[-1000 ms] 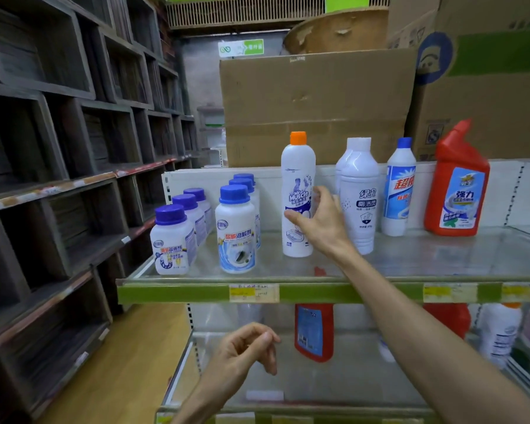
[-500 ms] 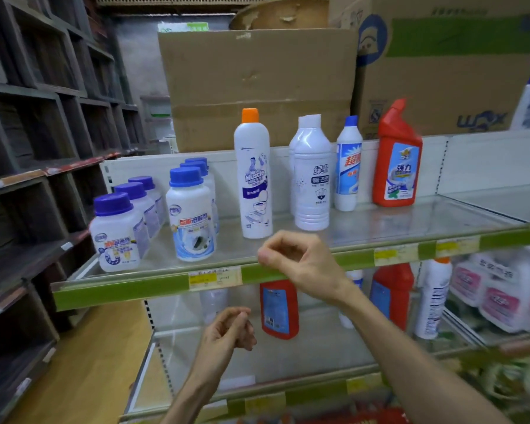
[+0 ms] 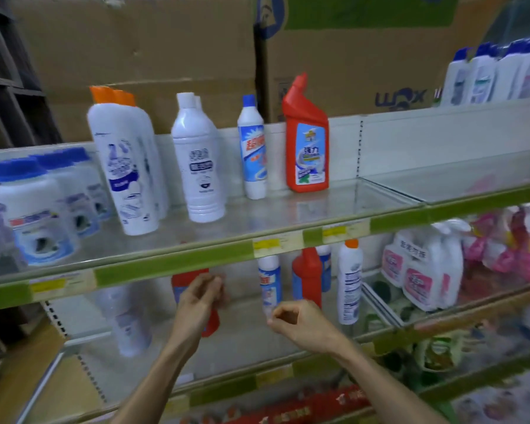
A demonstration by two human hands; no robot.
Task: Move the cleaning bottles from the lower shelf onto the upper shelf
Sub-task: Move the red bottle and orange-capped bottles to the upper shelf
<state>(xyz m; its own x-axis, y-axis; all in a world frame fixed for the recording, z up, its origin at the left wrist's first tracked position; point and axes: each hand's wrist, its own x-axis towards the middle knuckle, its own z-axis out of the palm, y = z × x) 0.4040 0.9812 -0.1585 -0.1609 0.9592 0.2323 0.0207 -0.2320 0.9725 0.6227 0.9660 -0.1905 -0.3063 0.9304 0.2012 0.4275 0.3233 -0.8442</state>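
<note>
upper shelf [image 3: 178,264] has four tall bottles: one orange-capped [image 3: 126,166], two white, one red. lower shelf [image 3: 227,381] shows around five bottles, count's blurry. left hand [image 3: 201,296] and right hand [image 3: 300,324] both loosely curled, holding nothing.

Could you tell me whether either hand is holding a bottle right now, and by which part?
Neither plainly holds one. The left hand reaches at the red bottle on the lower shelf; whether it touches is unclear. The right hand is loosely curled and empty.

Upright bottles [image 3: 349,283] on lower shelf [image 3: 288,341]
</note>
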